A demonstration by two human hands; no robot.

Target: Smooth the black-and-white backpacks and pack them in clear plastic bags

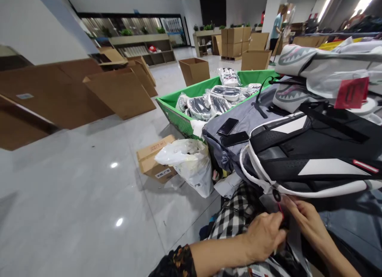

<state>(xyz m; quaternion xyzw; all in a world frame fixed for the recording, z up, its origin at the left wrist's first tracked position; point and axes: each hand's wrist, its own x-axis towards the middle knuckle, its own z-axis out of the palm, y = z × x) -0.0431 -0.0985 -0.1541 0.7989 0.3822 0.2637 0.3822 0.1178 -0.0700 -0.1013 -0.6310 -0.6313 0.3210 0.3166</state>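
A black and white backpack (pixel 286 148) lies on the grey-covered table with its straps facing up. Below its near edge, my left hand (pixel 264 235) is closed around a thin red cord (pixel 280 208) that hangs by a small black ring (pixel 276 195) at the backpack's white piping. Close beside it, my right hand (pixel 307 215) has thumb and fingers pressed together at a piece of clear plastic (pixel 268 202). My fingers hide what exactly lies between them. Black-and-white checked cloth (pixel 238 213) spreads under my left forearm.
Two dark phones (pixel 228 126) lie on the grey cover (pixel 209 130). Behind stands a green bin (pixel 176 93) of plastic-wrapped bags. More shark-mouth backpacks (pixel 298 62) are stacked at right. A white plastic bag (pixel 191 165) and a carton (pixel 156 159) sit on the floor.
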